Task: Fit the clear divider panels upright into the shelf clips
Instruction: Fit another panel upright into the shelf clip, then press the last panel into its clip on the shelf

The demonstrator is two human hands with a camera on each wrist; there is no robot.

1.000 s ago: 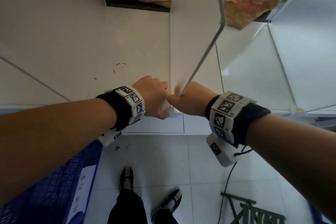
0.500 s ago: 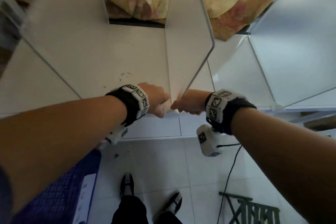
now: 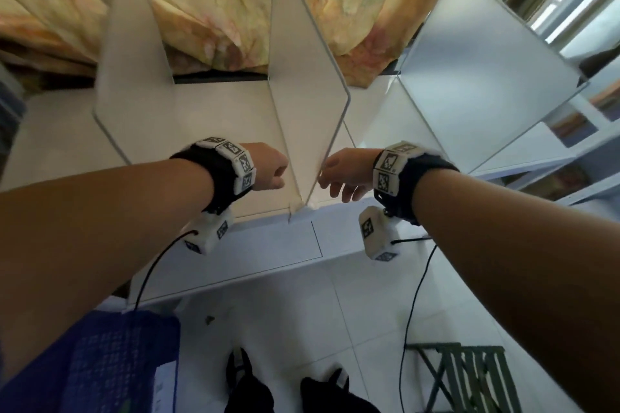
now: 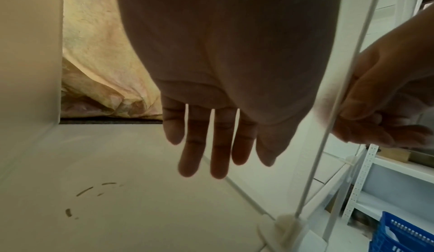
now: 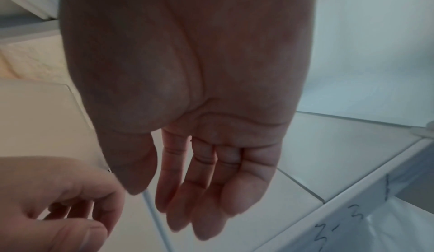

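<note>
A storeroom: white metal shelving (image 4: pixel 361 180), blue crate (image 4: pixel 404 235), tiled floor (image 3: pixel 302 318).

Both hands now let go of the divider panel (image 3: pixel 303 104). The left hand (image 3: pixel 270 168) and right hand (image 3: pixel 349 174) open, apart at its sides.

White tiled floor (image 3: pixel 302 329) below a white shelf (image 3: pixel 214 111), with a draped yellow-orange patterned cloth (image 3: pixel 214 10) behind the shelf, a blue mesh basket (image 3: pixel 110 362) on the floor to its lower left, a green slatted folding stool (image 3: pixel 469 375) to its lower right, and daylight from its upper right.
</note>
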